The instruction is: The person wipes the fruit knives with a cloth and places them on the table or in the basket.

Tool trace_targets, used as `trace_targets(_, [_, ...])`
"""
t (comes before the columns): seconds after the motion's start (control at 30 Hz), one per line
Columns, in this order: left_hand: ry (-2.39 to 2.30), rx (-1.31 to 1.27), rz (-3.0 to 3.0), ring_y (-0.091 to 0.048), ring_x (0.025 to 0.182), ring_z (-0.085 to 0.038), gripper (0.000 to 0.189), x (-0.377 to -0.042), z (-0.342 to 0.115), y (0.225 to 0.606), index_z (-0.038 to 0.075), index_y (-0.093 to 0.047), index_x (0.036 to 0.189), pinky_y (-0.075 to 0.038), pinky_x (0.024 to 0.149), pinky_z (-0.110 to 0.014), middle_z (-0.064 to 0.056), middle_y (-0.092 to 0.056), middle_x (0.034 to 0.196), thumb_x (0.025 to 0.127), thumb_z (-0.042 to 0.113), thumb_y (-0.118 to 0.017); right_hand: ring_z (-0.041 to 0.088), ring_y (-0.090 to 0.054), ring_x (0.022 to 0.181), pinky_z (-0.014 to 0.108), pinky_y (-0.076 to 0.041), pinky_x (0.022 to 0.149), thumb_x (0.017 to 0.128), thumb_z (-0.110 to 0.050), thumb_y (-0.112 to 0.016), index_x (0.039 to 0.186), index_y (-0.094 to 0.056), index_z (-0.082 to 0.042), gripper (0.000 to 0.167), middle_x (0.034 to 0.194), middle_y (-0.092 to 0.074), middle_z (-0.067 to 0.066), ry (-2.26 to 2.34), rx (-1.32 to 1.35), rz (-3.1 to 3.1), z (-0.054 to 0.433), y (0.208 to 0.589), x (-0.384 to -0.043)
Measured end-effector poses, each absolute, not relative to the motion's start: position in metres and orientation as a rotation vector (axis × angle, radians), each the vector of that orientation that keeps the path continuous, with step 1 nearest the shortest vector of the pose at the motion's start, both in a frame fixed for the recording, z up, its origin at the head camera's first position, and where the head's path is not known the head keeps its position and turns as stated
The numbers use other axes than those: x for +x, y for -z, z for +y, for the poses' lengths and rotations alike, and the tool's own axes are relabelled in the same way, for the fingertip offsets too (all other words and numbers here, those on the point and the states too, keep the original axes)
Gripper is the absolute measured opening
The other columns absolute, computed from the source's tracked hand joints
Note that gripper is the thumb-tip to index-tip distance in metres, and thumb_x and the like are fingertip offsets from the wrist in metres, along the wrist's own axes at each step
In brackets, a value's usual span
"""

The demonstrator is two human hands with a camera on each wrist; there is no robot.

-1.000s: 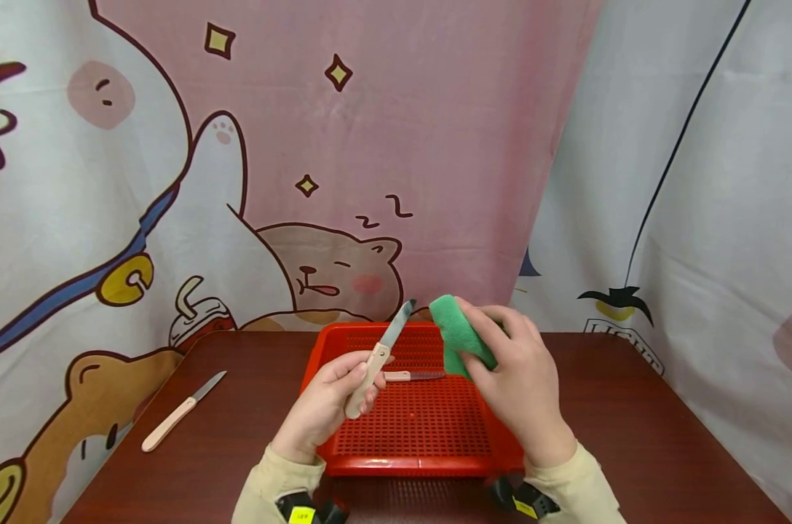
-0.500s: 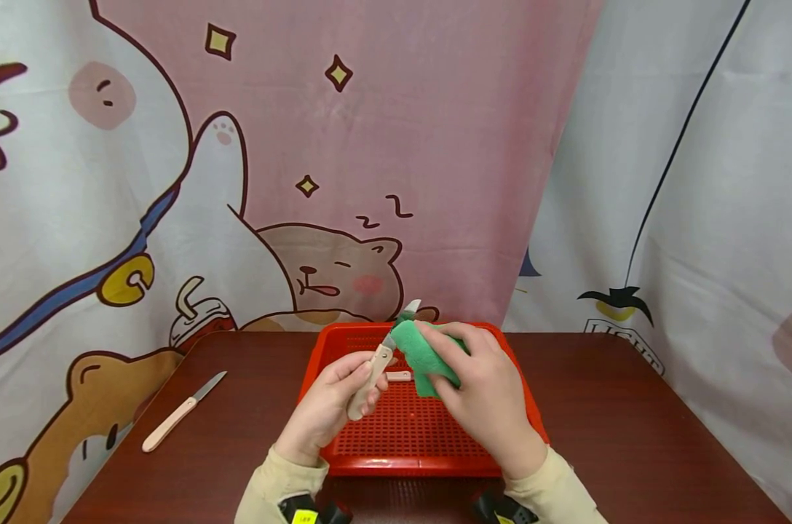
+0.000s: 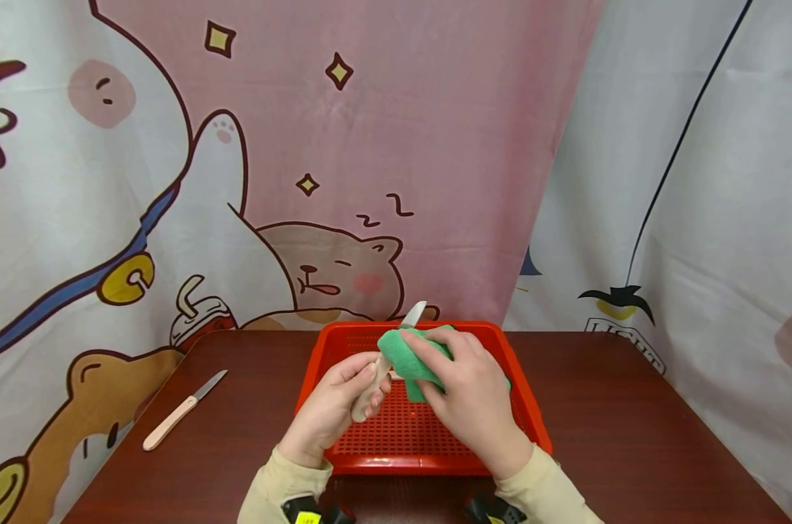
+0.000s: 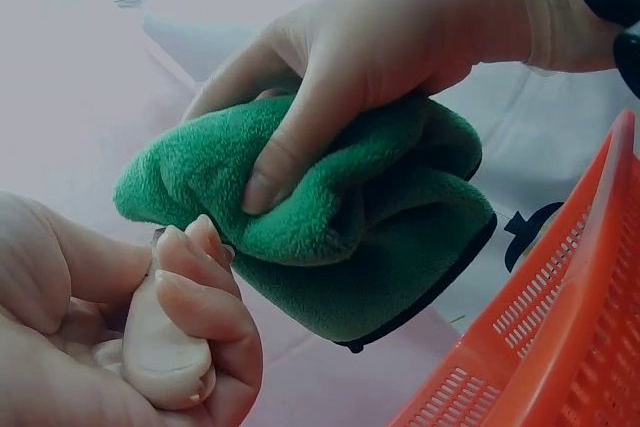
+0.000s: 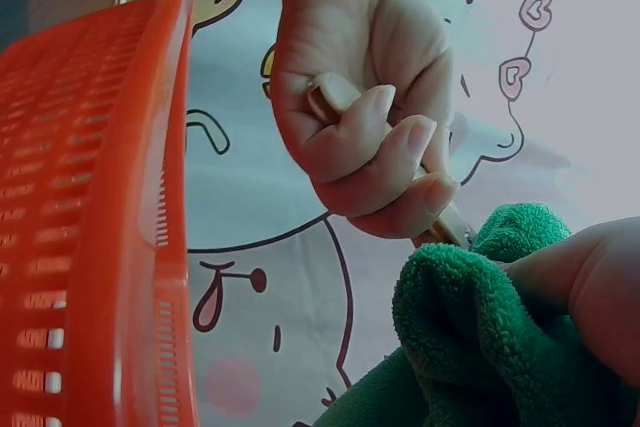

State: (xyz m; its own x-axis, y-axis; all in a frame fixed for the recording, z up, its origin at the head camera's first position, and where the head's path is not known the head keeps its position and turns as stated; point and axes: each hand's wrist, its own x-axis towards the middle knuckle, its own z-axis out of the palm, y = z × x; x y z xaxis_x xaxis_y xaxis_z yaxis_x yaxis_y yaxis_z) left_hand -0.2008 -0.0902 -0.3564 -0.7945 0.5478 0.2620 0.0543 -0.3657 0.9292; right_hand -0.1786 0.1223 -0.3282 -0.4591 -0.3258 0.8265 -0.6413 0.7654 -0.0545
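My left hand [image 3: 333, 404] grips the pale handle of a folding knife [image 3: 372, 393], its blade tip slanting up and away to the right. A folded green cloth [image 3: 405, 356] wraps the blade near the handle, pinched between the thumb and fingers of my right hand [image 3: 471, 393]. Only the blade's end shows above the cloth in the head view. In the left wrist view the handle butt [image 4: 165, 367] pokes out of the left fist, with the plush cloth [image 4: 300, 197] right against the fingertips. The right wrist view shows the left fingers [image 5: 370, 157] curled round the handle.
Below both hands a red perforated basket [image 3: 435, 462] stands on the dark brown table [image 3: 632, 437]. Inside it lies another knife [image 3: 396, 375], mostly hidden now. A second open knife [image 3: 183, 411] lies on the table at the left. A printed curtain [image 3: 435, 145] hangs behind.
My right hand has brought the cloth leftward and down onto the blade, then slid it along to the handle end. The left hand has stayed nearly still, still holding the knife.
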Motion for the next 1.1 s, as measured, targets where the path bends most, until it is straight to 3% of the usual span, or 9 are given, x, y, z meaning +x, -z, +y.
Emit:
trace_targets(0.53, [-2.202, 0.782, 1.555, -0.054, 0.068, -0.005, 0.032, -0.199, -0.090, 0.357, -0.008, -0.050, 0.127, -0.047, 0.060, -0.018, 0.000, -0.060, 0.087, 0.107, 0.016, -0.044, 0.032, -0.061, 0.092, 0.045, -0.053, 0.069, 0.071, -0.003, -0.080, 0.129, -0.067, -0.024, 0.063, 0.108, -0.063, 0.009, -0.436, 0.636, -2.075, 0.136, 0.321, -0.190])
trace_targets(0.9, [-2.177, 0.805, 1.564, -0.053, 0.067, -0.006, 0.034, -0.199, -0.090, 0.358, -0.012, -0.047, 0.130, -0.046, 0.058, -0.017, -0.002, -0.059, 0.087, 0.107, 0.014, -0.043, 0.032, -0.060, 0.091, 0.046, -0.054, 0.071, 0.069, -0.005, -0.086, 0.129, -0.067, -0.023, 0.065, 0.106, -0.064, 0.010, -0.443, 0.555, -2.098, 0.149, 0.318, -0.194])
trace_targets(1.1, [-2.184, 0.842, 1.544, -0.053, 0.067, -0.005, 0.032, -0.201, -0.091, 0.359, -0.010, -0.049, 0.128, -0.046, 0.059, -0.017, -0.001, -0.060, 0.087, 0.107, 0.014, -0.042, 0.033, -0.058, 0.090, 0.047, -0.054, 0.065, 0.072, -0.007, -0.086, 0.131, -0.066, -0.022, 0.064, 0.106, -0.063, 0.010, -0.456, 0.494, -2.103, 0.156, 0.317, -0.193])
